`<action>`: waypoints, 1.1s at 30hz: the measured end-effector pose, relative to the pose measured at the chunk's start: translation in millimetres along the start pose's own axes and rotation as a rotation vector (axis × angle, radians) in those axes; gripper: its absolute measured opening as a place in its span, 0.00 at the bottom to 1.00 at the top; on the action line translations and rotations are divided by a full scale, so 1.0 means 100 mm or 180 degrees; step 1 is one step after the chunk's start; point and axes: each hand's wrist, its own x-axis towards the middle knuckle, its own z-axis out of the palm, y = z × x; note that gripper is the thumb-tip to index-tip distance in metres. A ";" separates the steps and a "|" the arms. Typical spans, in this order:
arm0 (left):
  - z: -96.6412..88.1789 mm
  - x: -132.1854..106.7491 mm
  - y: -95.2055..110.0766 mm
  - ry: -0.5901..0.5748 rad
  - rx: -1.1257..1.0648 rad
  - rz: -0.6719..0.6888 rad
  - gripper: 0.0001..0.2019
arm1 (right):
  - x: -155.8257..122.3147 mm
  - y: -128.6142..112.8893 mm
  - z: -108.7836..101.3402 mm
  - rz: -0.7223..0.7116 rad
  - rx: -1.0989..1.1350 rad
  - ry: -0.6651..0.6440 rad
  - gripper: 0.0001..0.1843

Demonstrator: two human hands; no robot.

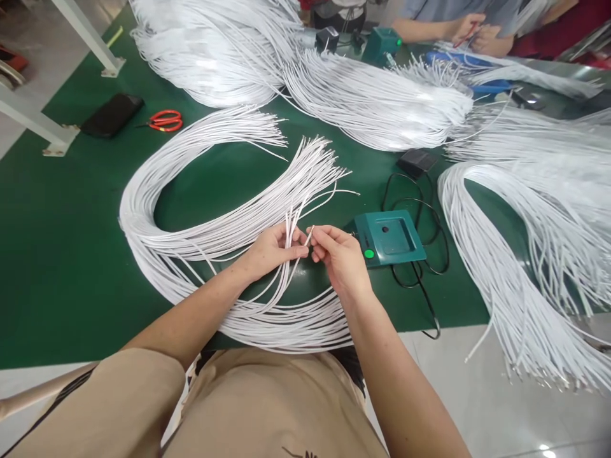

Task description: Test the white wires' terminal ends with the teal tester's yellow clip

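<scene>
My left hand [280, 248] is closed round a few white wires [289, 222], whose ends stick up above the fingers. Facing it, my right hand [337, 251] pinches the tip of one wire [310, 235] between thumb and finger. The wires run down from my left hand into a large curved bundle of white wires [143, 191] lying on the green table. Just right of my right hand stands a small teal device [389, 236] with a green dot and a recessed top.
Red-handled scissors [165, 121] and a black case [112, 115] lie at the back left, near white metal posts [90, 35]. More wire bundles [377, 102] cover the back and right [506, 229]. A black cord [446, 254] loops behind the device. Across the table, a co-worker's hands [472, 35] hold something red.
</scene>
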 end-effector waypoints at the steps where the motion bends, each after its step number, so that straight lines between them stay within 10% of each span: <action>1: 0.01 0.00 0.00 0.0020 -0.0051 0.0021 0.17 | -0.01 0.01 0.01 0.0141 0.0178 -0.0002 0.10; 22: 0.05 -0.02 0.02 0.0076 -0.0033 0.0368 0.12 | -0.02 0.03 -0.06 0.0254 0.0029 -0.0062 0.14; 33: 0.05 -0.04 0.04 -0.0102 0.0278 0.0501 0.18 | -0.05 -0.18 -0.04 -0.0224 -0.1537 -0.0121 0.15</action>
